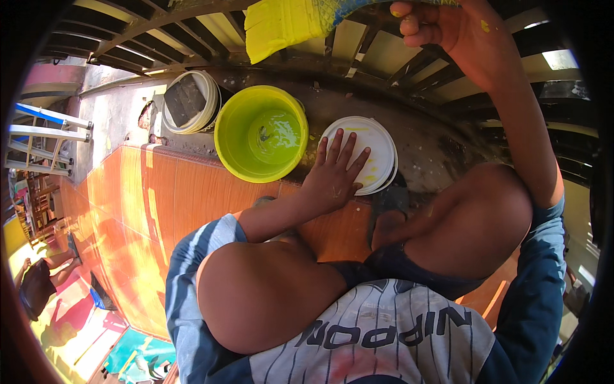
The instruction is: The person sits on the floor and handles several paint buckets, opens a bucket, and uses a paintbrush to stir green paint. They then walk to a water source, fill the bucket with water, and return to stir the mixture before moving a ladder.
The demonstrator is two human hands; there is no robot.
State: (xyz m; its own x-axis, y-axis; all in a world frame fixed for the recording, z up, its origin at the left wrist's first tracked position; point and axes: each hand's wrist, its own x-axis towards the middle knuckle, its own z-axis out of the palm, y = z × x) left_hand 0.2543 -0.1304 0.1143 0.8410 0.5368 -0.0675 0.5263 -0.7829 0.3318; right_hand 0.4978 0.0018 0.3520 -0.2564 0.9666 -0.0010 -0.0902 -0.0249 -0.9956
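I squat on an orange tiled ledge [160, 198]. My left hand [332, 173] rests flat with fingers spread on a white round lid [377, 144] smeared with yellow paint. My right hand [448, 29] is raised at the top of the view, shut on the handle of a wide paintbrush [281, 25] loaded with yellow paint, held against a dark metal railing [358, 51]. A yellow-green bucket [261, 133] with paint in it stands just left of the lid.
A white bucket [190, 102] with a dark slab on top sits left of the yellow-green one. A blue and white ladder [45, 131] stands at the far left. A person [38, 281] sits far below at the lower left.
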